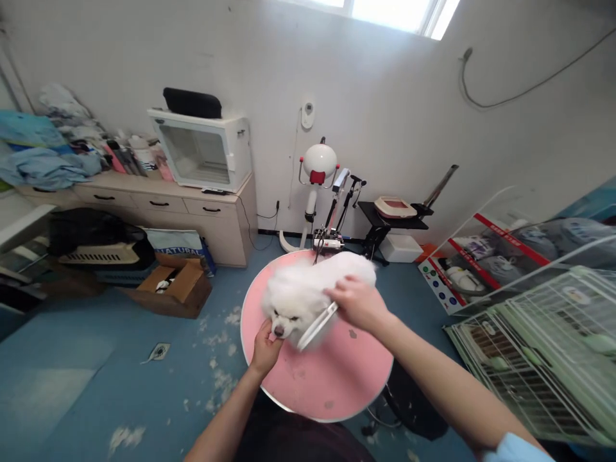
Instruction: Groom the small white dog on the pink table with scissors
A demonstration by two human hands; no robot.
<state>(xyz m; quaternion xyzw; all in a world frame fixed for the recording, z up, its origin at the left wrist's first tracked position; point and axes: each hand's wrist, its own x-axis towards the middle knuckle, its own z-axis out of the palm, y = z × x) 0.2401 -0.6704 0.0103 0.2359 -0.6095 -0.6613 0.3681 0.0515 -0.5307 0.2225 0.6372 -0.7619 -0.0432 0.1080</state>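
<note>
A fluffy white dog [332, 273] stands on a round pink grooming table [337, 385], its head toward me and to the left. My left hand [265, 350] is closed at the dog's chin, beside its dark nose. In my right hand [359, 301] is a pair of long silvery scissors [317, 327], slightly blurred. The blades slant down and left along the fur beside the dog's face. I cannot tell whether the blades are parted. My right fingers wrap around the handles, which are mostly hidden.
Fur clumps [221, 378] lie on the blue floor. An open cardboard box [176, 289] stands at left, below a drawer cabinet [202, 221]. Behind the table is a white dryer on a stand [320, 160]. A green wire cage [534, 353] is at right.
</note>
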